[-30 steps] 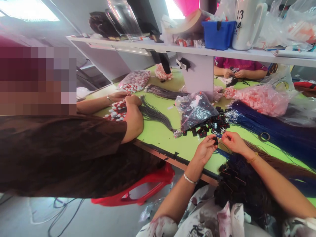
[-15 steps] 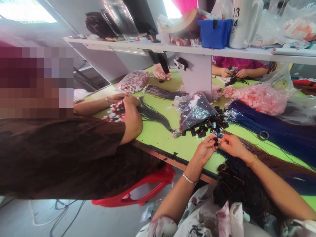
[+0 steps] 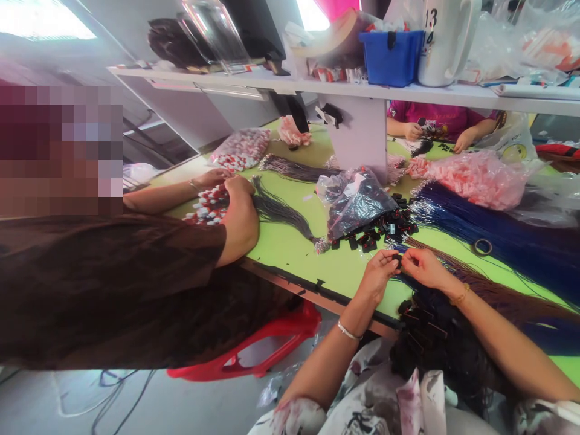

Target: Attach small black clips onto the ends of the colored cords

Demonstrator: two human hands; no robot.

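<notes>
A small black block (image 3: 399, 260) is pinched between the fingertips of the left hand (image 3: 379, 277) above the green table (image 3: 285, 254). The right hand (image 3: 428, 270), fingers drawn together, has been brought in closer beside it; whether a wire is gripped cannot be told. Boxy black pieces (image 3: 369, 240) are heaped by a crinkled, glossy bag (image 3: 357, 202), near fine blue wires (image 3: 502, 241).

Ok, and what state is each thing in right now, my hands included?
Left hand: closed on a small black connector
Right hand: fingers pinched, grip contents unclear
Bag of black connectors: lying down, loose connectors beside it
Blue wires: spread out
Tape roll: lying flat
Blue bin: upright, filled to the rim
White mug: upright, contents not visible
</notes>
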